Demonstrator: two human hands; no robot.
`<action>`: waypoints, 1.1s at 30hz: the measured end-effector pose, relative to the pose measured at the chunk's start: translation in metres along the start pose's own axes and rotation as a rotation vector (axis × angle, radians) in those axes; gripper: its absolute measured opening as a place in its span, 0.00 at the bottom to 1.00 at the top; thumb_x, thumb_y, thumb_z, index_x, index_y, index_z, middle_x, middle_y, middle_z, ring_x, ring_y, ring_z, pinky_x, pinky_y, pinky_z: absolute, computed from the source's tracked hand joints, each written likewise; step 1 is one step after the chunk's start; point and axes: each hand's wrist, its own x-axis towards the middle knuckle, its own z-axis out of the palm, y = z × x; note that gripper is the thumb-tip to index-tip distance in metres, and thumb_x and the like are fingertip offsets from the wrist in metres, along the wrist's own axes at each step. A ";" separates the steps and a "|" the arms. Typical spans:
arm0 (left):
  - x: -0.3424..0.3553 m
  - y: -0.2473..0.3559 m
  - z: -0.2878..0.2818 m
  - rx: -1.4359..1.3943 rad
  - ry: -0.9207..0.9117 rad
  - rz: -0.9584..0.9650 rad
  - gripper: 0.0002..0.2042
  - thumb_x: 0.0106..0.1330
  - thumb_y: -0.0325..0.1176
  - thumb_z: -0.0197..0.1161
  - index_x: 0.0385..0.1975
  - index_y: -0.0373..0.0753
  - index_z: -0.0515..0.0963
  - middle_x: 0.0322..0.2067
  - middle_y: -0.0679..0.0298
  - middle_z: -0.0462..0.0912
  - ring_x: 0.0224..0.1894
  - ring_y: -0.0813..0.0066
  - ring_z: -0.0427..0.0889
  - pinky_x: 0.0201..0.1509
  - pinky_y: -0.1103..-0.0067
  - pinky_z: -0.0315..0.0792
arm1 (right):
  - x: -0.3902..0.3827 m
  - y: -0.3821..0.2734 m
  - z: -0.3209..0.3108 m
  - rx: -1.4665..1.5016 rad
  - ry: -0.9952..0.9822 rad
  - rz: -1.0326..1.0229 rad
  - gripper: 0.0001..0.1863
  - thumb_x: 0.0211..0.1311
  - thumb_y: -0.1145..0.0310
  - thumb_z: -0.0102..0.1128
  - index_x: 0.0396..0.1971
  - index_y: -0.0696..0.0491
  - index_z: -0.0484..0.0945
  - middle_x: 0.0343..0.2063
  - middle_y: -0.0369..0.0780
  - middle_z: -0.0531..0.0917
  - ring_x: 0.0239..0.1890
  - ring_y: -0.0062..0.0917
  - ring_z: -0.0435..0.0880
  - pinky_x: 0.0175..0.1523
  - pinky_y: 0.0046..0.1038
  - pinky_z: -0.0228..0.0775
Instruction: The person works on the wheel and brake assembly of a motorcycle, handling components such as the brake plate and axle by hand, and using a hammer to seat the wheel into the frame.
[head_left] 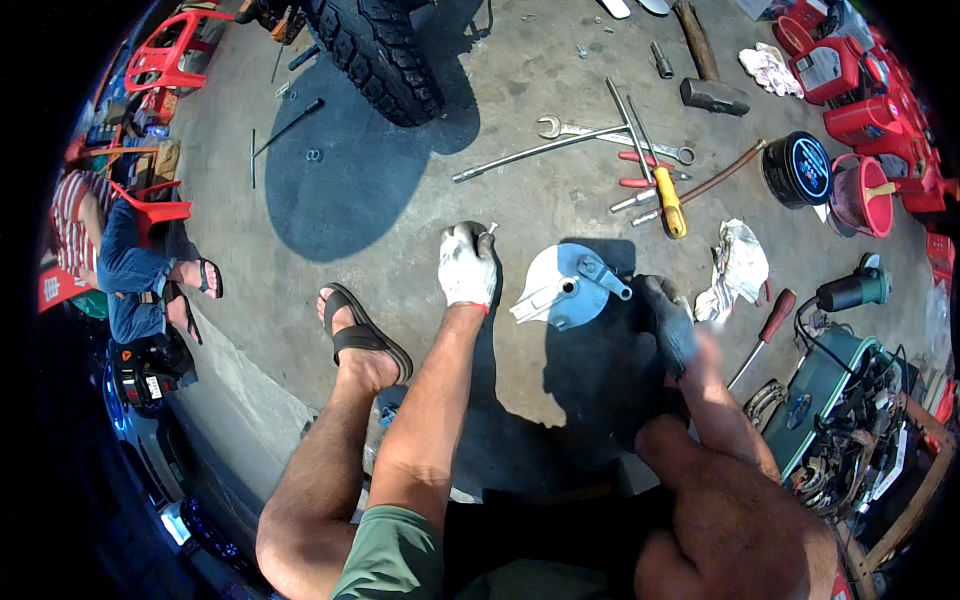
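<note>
On the floor (400, 215), the round metal plate (560, 272) lies between the person's two hands, its lever (605, 277) slanting toward the nearer right hand (664, 315), which sits just beside the lever's tip, fingers partly curled in shadow, so its grip and any contact cannot be told. The left hand (467, 263), farther off across a strip of bare floor, points away from the body, fingers mostly closed, seeming to pinch a small metal piece (492, 228) at the fingertips.
</note>
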 end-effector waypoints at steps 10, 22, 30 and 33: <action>0.049 -0.046 -0.006 0.353 0.015 0.190 0.09 0.62 0.35 0.57 0.36 0.37 0.76 0.33 0.49 0.80 0.38 0.50 0.81 0.43 0.62 0.75 | -0.024 -0.004 -0.032 -0.154 0.037 -0.105 0.21 0.68 0.58 0.57 0.52 0.58 0.77 0.43 0.39 0.83 0.43 0.25 0.79 0.50 0.26 0.70; 0.179 -0.135 -0.030 0.404 0.046 -0.199 0.15 0.64 0.42 0.56 0.42 0.35 0.75 0.42 0.45 0.82 0.47 0.46 0.80 0.50 0.59 0.73 | -0.051 -0.039 -0.029 0.112 0.027 -0.016 0.13 0.72 0.65 0.50 0.50 0.56 0.76 0.35 0.33 0.79 0.34 0.16 0.76 0.38 0.20 0.69; 0.163 -0.144 -0.032 0.200 0.157 -0.107 0.18 0.61 0.40 0.60 0.47 0.36 0.75 0.44 0.47 0.81 0.48 0.46 0.79 0.53 0.61 0.72 | -0.046 -0.028 -0.022 0.002 0.106 -0.078 0.15 0.71 0.63 0.53 0.48 0.57 0.76 0.32 0.33 0.79 0.30 0.15 0.75 0.34 0.17 0.67; 0.142 -0.118 -0.032 0.151 0.162 -0.149 0.18 0.62 0.38 0.60 0.48 0.35 0.75 0.43 0.47 0.81 0.48 0.46 0.79 0.53 0.62 0.72 | -0.035 0.003 -0.041 -0.085 0.151 -0.106 0.15 0.71 0.62 0.54 0.50 0.56 0.77 0.33 0.32 0.80 0.33 0.14 0.76 0.37 0.17 0.68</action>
